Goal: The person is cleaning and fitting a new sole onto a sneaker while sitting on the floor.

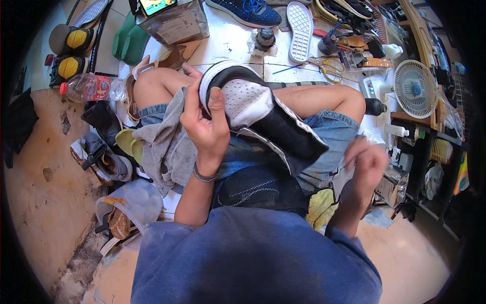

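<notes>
My left hand [210, 119] grips a black and white sneaker [253, 104] by its toe end, thumb on the rim of the sole and fingers behind. The shoe is held over my lap, with a perforated white toe facing up and its dark, open upper pointing down to the right. Off to the right, beside my knee, my right hand [367, 161] is raised apart from the shoe. It is blurred, with the fingers curled in; anything between them is too small to make out. A grey cloth [162, 142] lies over my left thigh.
A white loose sole [300, 35], yellow-handled scissors [331, 70] and a dark jar [265, 39] lie ahead on the tiles. At left are a plastic bottle [96, 87], worn shoes [109, 159] and a translucent bucket [147, 200]. A white fan [415, 88] stands at right.
</notes>
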Available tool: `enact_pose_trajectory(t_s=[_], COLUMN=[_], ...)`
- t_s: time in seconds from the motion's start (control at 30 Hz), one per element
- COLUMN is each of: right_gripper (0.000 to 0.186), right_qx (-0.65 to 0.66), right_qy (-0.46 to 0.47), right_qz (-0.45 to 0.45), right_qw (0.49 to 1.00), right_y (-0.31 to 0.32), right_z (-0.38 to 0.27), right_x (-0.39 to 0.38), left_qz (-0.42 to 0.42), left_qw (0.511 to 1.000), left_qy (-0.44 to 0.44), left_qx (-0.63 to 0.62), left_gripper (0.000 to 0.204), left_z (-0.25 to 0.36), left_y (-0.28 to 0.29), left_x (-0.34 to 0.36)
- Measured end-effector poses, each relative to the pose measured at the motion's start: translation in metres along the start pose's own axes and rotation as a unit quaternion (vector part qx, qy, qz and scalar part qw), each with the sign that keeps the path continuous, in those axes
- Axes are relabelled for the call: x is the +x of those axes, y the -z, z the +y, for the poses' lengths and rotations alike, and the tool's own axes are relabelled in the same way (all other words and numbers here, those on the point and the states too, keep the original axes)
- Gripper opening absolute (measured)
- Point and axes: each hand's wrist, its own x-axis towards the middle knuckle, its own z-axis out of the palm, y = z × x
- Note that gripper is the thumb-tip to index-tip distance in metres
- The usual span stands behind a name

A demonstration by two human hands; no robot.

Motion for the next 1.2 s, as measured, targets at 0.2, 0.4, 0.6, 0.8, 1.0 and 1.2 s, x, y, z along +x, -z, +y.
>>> enact_pose_trajectory(t_s=[0.2, 0.4, 0.6, 0.8, 1.0, 1.2], right_gripper=[0.037, 0.024, 0.038, 0.064, 0.069, 0.055], right_qx=[-0.225, 0.003, 0.423, 0.140, 0.502, 0.134], right_qy=[-0.154, -0.161, -0.001, -0.159, -0.137, 0.158], right_qz=[0.032, 0.039, -0.073, -0.163, -0.190, -0.616], right_qw=[0.962, 0.986, 0.903, 0.964, 0.833, 0.760], right_y=[-0.057, -0.057, -0.061, -0.076, -0.101, -0.233], right_z=[0.037, 0.059, 0.016, 0.083, 0.083, 0.092], right_x=[-0.013, 0.006, 0.002, -0.011, 0.021, 0.185], left_qz=[-0.013, -0.107, -0.200, -0.266, -0.258, -0.296], left_qw=[0.997, 0.989, 0.969, 0.940, 0.943, 0.918], left_qy=[0.035, -0.052, -0.139, -0.188, -0.120, -0.157], left_qx=[-0.062, -0.092, -0.034, -0.101, -0.171, -0.213], left_gripper=[0.036, 0.054, 0.047, 0.047, 0.047, 0.051], left_z=[-0.007, 0.004, 0.009, 0.021, 0.013, 0.017], left_y=[0.003, 0.006, 0.011, 0.004, 0.005, -0.001], left_x=[-0.014, -0.002, 0.008, 0.016, 0.008, 0.000])
